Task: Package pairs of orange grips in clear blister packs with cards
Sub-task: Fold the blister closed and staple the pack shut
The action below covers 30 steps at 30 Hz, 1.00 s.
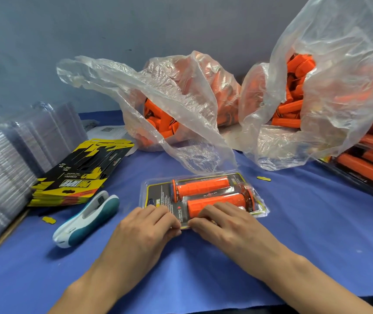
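Clear blister pack (158, 193) lies pinched by left hand (149, 224) and right hand (225, 223)

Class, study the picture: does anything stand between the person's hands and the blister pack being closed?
Nothing visible does. The left hand and right hand hold the near edge of the blister pack, directly on the plastic. The white-and-teal tool lies apart, to the left.
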### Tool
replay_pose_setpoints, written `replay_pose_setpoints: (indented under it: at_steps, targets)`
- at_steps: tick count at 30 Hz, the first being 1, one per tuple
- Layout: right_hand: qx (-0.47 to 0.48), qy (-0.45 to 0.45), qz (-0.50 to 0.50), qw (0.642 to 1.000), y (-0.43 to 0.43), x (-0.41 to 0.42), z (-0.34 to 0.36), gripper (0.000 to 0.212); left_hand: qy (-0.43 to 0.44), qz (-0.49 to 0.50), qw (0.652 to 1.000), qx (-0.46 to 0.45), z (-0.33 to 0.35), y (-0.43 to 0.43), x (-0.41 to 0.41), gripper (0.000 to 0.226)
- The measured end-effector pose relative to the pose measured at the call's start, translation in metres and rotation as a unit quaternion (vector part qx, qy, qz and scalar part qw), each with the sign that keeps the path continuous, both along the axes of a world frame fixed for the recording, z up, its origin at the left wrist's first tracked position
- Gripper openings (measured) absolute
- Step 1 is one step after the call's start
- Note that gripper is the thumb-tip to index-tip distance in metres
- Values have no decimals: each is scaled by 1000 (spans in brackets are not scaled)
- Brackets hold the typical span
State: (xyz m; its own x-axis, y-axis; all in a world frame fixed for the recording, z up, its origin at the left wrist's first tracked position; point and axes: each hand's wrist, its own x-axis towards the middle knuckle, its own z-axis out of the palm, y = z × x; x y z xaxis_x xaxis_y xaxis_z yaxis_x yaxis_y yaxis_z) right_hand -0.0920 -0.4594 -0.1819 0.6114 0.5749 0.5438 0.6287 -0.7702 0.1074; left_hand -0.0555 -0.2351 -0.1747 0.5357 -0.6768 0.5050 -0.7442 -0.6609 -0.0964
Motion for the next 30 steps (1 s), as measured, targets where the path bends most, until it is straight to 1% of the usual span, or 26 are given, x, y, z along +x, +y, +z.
replay_pose_setpoints:
  at_steps: [2, 6, 10, 14, 19, 22, 25, 28, 30]
  targets:
    - [-1, 5, -10, 1000, -9, -1, -1, 10, 7, 0, 1000, -10, 1, 5, 3, 24]
    - [-12, 4, -31, 999, -25, -6, -1, 13, 25, -8, 999, -36, 5, 14, 8, 25]
    - [-24, -8, -43, 999, -39, -13, -1, 18, 28, -11, 999, -30, 7, 15, 10, 24]
    - [-15, -29, -66, 997, -58, -15, -2, 13, 42, -7, 998, -40, 11, 24, 17, 24]
    - [-11, -39, -78, 996, -65, -14, -10, 11, 58, 2, 998, -25, 2, 20, 16, 22]
    - [13, -30, -82, 996, -68, -12, -13, 10, 30, 2, 1000, -6, -7, 7, 13, 17]
    - [31, -23, -79, 996, -66, -10, -15, 12, -6, -13, 1000, -10, -13, -21, 9, 8]
    - [28, -26, -72, 997, -63, -8, -16, 7, -33, -17, 999, -6, -17, -53, 2, 10]
    - [23, -29, -78, 996, -67, -7, -17, 11, -43, -22, 999, -3, -16, -65, 0, 8]
